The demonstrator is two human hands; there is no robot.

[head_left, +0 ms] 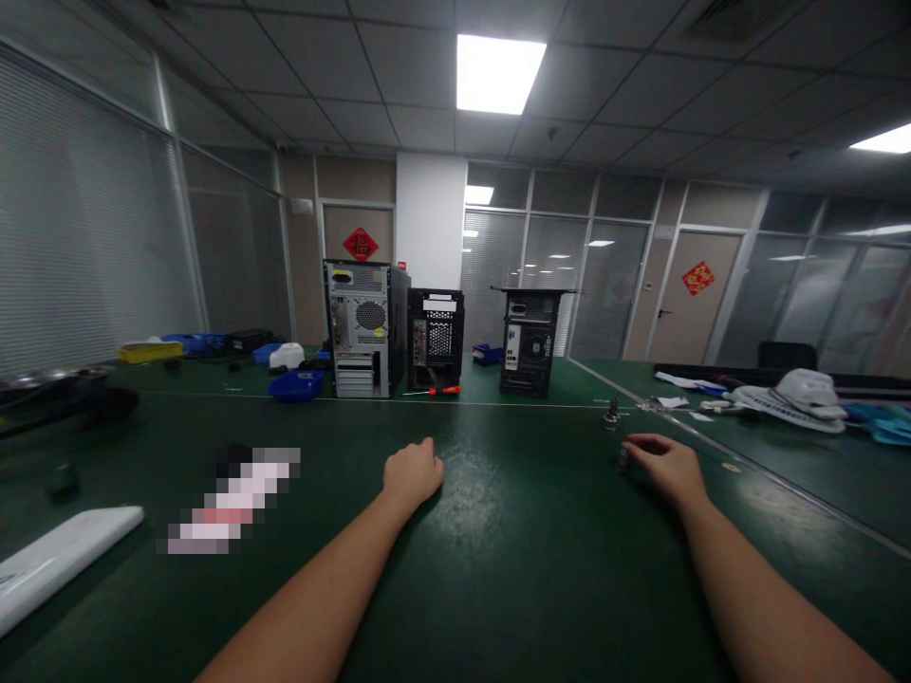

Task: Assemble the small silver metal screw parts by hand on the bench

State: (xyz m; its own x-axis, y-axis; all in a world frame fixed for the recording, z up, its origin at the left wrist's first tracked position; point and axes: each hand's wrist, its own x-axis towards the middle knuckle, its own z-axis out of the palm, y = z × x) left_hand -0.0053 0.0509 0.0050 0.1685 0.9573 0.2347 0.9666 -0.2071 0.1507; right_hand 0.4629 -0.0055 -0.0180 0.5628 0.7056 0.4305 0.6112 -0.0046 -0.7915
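Observation:
My left hand rests on the green table mat as a closed fist, with nothing visible in it. My right hand lies on the mat to the right, fingers curled around a small dark metal part at its fingertips. Another small metal part stands on the mat just beyond that hand. Three computer tower cases stand at the far side: a grey one, a black one and another black one. A red-handled screwdriver lies in front of the middle case.
Blue bins and a yellow tray sit at the back left. A white flat object lies at the near left edge. A white cap and papers lie on the adjoining table to the right. Glass office partitions surround the room.

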